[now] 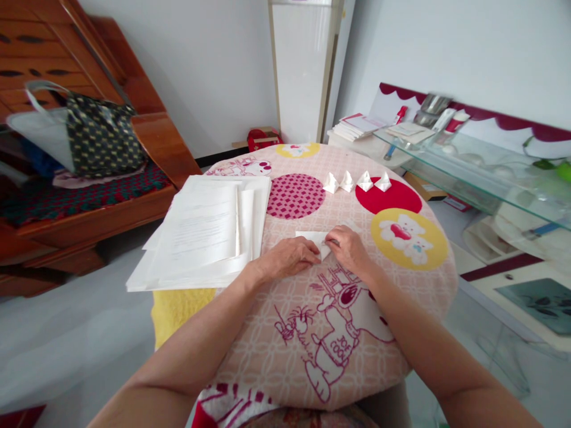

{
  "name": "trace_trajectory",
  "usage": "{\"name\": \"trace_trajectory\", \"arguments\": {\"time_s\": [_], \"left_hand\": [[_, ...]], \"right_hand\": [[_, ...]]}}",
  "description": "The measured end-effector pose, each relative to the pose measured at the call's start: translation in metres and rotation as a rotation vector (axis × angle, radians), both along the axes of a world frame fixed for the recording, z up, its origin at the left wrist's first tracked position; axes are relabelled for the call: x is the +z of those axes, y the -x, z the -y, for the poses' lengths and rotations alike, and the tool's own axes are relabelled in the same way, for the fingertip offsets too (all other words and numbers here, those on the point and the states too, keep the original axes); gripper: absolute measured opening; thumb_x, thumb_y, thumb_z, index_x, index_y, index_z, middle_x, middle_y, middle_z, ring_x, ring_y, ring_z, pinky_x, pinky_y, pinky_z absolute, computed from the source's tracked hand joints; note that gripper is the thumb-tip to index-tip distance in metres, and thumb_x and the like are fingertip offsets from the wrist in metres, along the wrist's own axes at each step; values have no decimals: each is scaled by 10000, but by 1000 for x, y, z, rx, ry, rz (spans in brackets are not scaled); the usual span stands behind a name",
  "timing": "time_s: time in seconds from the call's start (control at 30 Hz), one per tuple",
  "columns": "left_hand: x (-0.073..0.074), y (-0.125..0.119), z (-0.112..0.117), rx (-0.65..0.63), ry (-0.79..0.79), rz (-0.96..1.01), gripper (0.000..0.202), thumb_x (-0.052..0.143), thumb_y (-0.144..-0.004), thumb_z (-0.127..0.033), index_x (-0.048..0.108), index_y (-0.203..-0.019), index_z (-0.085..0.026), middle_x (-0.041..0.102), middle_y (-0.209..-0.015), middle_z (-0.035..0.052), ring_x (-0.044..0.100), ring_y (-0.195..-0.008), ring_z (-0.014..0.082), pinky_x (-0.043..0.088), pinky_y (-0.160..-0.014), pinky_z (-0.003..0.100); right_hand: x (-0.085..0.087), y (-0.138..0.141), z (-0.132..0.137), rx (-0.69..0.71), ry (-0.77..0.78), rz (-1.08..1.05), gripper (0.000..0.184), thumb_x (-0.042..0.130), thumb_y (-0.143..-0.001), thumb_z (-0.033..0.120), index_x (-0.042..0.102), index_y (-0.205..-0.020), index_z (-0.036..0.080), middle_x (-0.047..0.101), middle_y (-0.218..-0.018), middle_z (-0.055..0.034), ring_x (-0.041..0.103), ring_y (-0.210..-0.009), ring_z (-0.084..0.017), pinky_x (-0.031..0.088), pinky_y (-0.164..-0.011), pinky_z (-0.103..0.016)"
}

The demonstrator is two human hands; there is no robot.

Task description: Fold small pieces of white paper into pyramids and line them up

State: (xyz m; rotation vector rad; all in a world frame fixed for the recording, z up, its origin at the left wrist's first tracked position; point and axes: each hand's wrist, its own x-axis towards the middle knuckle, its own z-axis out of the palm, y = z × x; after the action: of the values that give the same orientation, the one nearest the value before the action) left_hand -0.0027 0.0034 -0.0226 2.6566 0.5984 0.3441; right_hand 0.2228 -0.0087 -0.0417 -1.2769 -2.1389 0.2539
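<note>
A small white piece of folded paper (313,236) lies on the patterned tablecloth (285,333) between my hands. My left hand (289,257) rests over its left side, fingers curled down onto the lower edge. With thumb and fingers pinched together, my right hand (348,246) grips the right side of the paper. The fingers hide part of its shape. Farther back stand several small folded white paper shapes (330,183) in a row, some over a red circle (401,199) on the cloth.
A stack of printed sheets (200,226) covers the table's left side. On the right, a glass shelf (482,166) with metal containers and papers stands close to the table edge. A wooden bench (89,205) holding a dark patterned bag (102,137) is at the left.
</note>
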Motion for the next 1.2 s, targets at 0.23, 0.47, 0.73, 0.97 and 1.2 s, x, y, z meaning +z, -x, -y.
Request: {"name": "trace_trajectory", "arguments": {"time_s": [0.23,0.47,0.73,0.97,1.2], "left_hand": [[3,1,0,7,4,-14,276,624,-906,-121,772,-1109,-236,738,-1205,71,687,-1113,232,532,-960,373],[16,-2,8,27,2,-86,352,635,-913,-188,690,-1260,-218,720,-1202,88,670,-1108,248,530,-958,395],[18,-2,9,-3,-5,-142,300,611,-928,-210,715,-1208,-240,676,-1266,87,646,-1136,243,518,-972,385],[14,1,7,-6,-22,-94,314,639,-935,-279,724,-1230,-210,614,-1369,151,621,-1211,279,498,-1028,420],[17,1,8,7,-5,-108,339,658,-923,-267,712,-1255,-225,618,-1397,135,622,-1230,271,491,-1047,418]], "right_hand": [[-4,8,3,-57,1,64,211,579,-846,35,612,-698,182,628,-821,-92,563,-854,-239,430,-774,-348],[-3,8,0,-79,50,-13,218,614,-798,11,593,-674,189,617,-812,-69,564,-846,-225,431,-772,-340],[-2,12,-4,-123,73,1,225,614,-772,21,557,-645,198,597,-787,-60,549,-827,-219,428,-777,-348],[-3,14,-5,-146,68,46,218,594,-802,45,548,-661,204,592,-801,-71,540,-834,-226,431,-770,-358],[-8,15,-4,-159,20,56,216,570,-809,50,540,-668,210,583,-803,-71,527,-834,-227,426,-756,-353]]}}
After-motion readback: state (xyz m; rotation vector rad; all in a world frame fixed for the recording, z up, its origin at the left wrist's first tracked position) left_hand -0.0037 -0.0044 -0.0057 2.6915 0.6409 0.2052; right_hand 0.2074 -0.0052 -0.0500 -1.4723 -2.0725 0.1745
